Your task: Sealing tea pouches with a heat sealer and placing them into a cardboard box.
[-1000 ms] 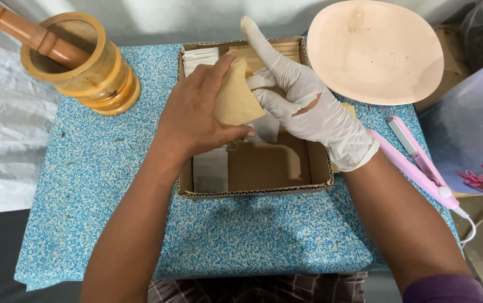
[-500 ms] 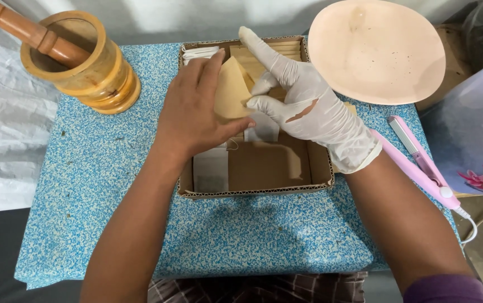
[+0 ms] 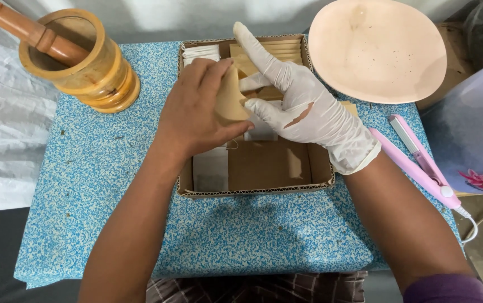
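My bare left hand point(image 3: 193, 109) and my right hand point(image 3: 303, 106), which wears a torn white glove, meet over a shallow cardboard box point(image 3: 258, 191). Between them they hold a small tan paper packet point(image 3: 231, 98) upright above the box. The left thumb and fingers pinch its left side, while the gloved thumb presses its right edge and the gloved index finger points away. Inside the box lie stacks of tan packets point(image 3: 275, 50) and white packets point(image 3: 201, 53) at the far end, with a white piece point(image 3: 210, 168) on the box floor.
A wooden mortar point(image 3: 81, 64) with a pestle point(image 3: 25, 28) stands at the far left on the blue speckled table cover point(image 3: 95, 185). A round pale plate point(image 3: 379, 47) sits far right. A pink corded sealing tool point(image 3: 418, 163) lies along the right edge.
Both hands have shifted the packet slightly toward the far end of the box, and the gloved index finger has stretched out straighter. Nothing else moved.
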